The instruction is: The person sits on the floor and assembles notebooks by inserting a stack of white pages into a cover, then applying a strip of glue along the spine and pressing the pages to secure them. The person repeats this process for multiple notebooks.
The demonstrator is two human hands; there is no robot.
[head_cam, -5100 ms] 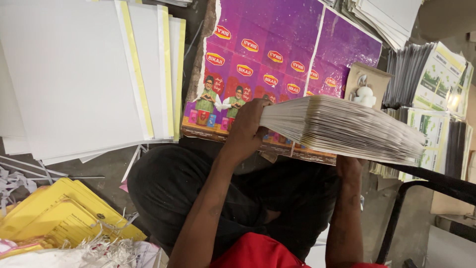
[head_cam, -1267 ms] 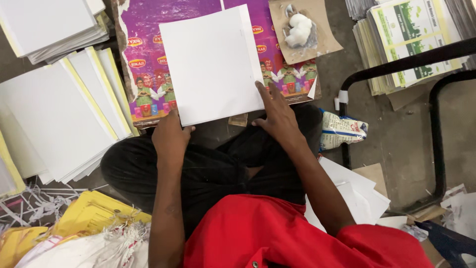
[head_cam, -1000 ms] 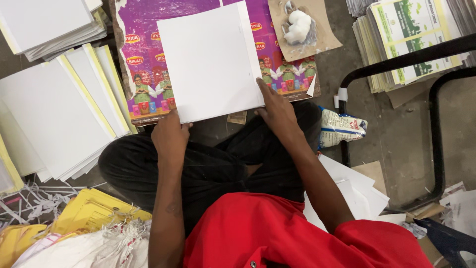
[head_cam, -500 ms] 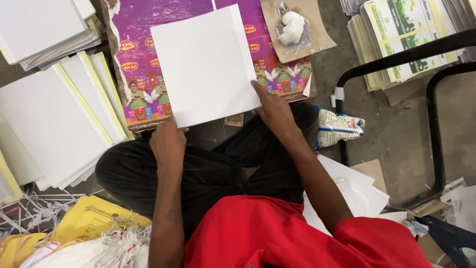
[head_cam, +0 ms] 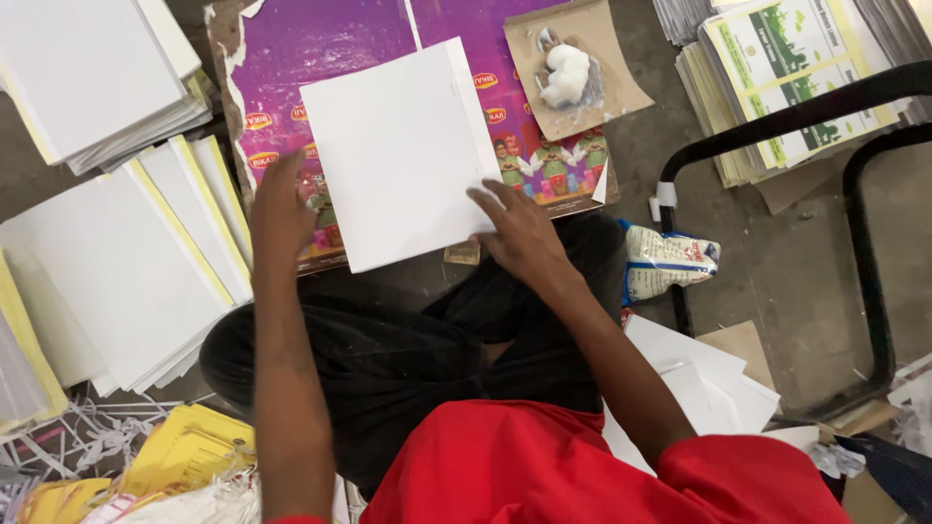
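A stack of white sheets (head_cam: pixel 398 146) lies on a purple printed board (head_cam: pixel 320 49) in front of my crossed legs. My right hand (head_cam: pixel 519 233) rests with spread fingers on the stack's near right corner. My left hand (head_cam: pixel 280 209) is blurred, fingers apart, just left of the stack over the board, holding nothing.
Piles of white boards with yellow edges (head_cam: pixel 107 262) fill the left. A brown card with a white lump (head_cam: pixel 573 68) lies beyond the stack. Green-and-yellow printed sheets (head_cam: pixel 786 68), a black metal frame (head_cam: pixel 864 194) and a small packet (head_cam: pixel 670 262) sit right. Yellow covers (head_cam: pixel 184 451) lie near left.
Five seconds ago I carried a thick paper stack on edge. It now lies flat on the board, and my left hand has come off its near left corner.
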